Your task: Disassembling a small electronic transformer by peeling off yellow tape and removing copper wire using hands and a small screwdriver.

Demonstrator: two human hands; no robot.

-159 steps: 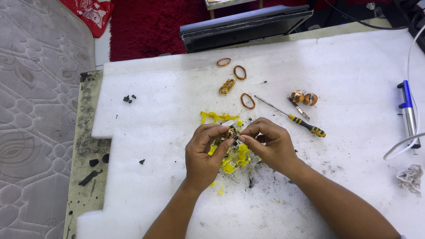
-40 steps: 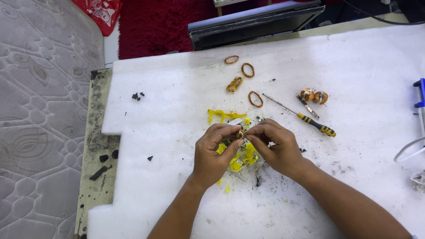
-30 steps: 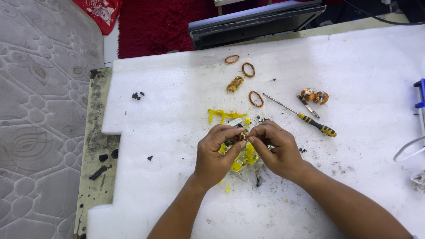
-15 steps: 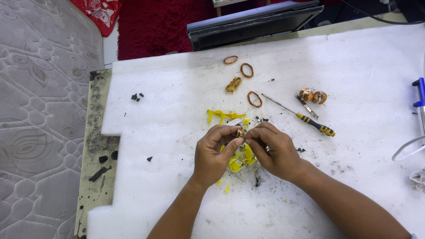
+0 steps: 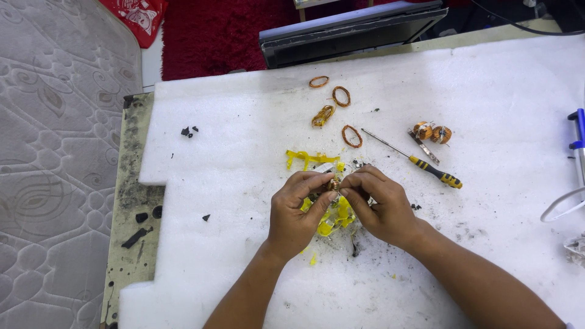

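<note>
My left hand (image 5: 297, 210) and my right hand (image 5: 378, 204) meet over a white foam sheet (image 5: 244, 140), both pinching one small copper-coloured wound part (image 5: 334, 183) between thumbs and fingertips. Under the hands lies a heap of yellow tape scraps (image 5: 334, 217), with a longer yellow strip (image 5: 308, 158) just beyond the left fingers. Most of the small part is hidden by my fingers.
Several copper wire coils (image 5: 341, 96) lie farther back. A screwdriver with a yellow-and-black handle (image 5: 423, 166) and two orange wound cores (image 5: 431, 131) lie to the right. A dark flat device (image 5: 350, 27) stands at the far edge. Black crumbs (image 5: 189, 131) dot the left.
Both hands stay over the yellow scraps and keep pinching the small part; the fingertips shift slightly. The view has drifted a little.
</note>
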